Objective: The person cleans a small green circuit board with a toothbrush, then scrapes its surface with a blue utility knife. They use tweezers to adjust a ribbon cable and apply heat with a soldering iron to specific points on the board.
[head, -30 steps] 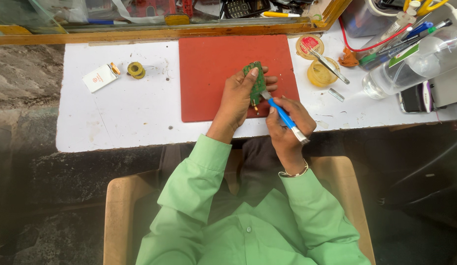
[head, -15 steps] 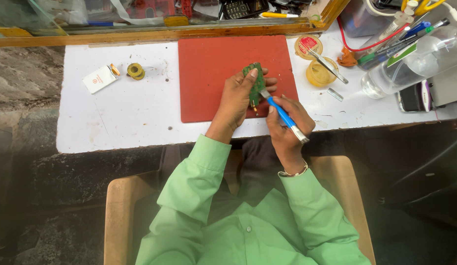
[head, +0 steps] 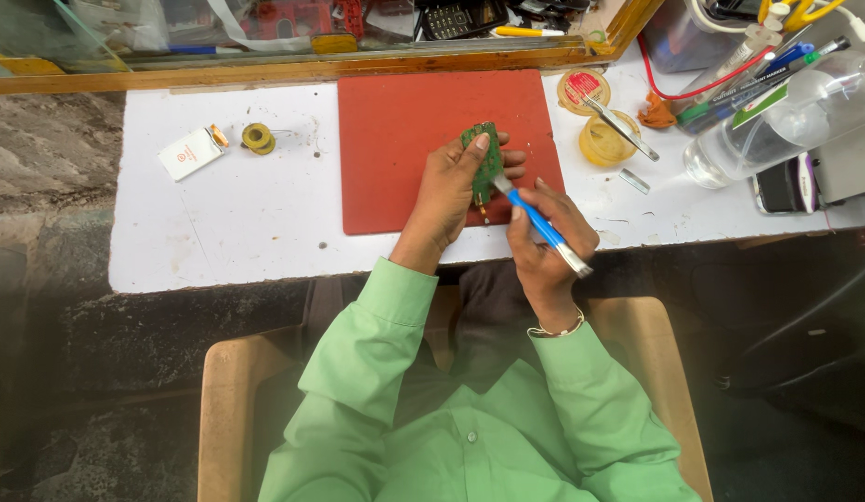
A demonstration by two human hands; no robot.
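The left hand (head: 451, 186) grips a small green board (head: 484, 160) — thumb on its near face, fingers wrapped behind — and holds it tilted up on edge above the lower right part of the red mat (head: 405, 139). The right hand (head: 549, 232) is closed around a blue tool (head: 541, 225) with a silvery back end; it is held like a pen, and its front end meets the lower edge of the board. The two hands sit close together, just over the front edge of the white table (head: 219, 232).

The mat lies in the middle of the table, its far edge against a wooden rail (head: 265, 70). Left of the mat, well apart from the hands, lie a small white box (head: 191, 153) and a yellow tape roll (head: 258, 138), the two near each other. Right of the mat stand two round tins (head: 595, 116) — one with a red label, one yellowish — with metal tweezers (head: 623, 125) resting across them. Further right lies a clear plastic bottle (head: 786, 116) on its side, with pens (head: 758, 70) behind it and a dark device (head: 781, 186) beside it.

The person wears green sleeves (head: 377, 353) and a thin bracelet (head: 558, 330) on the right wrist, and sits on a tan chair (head: 237, 409).
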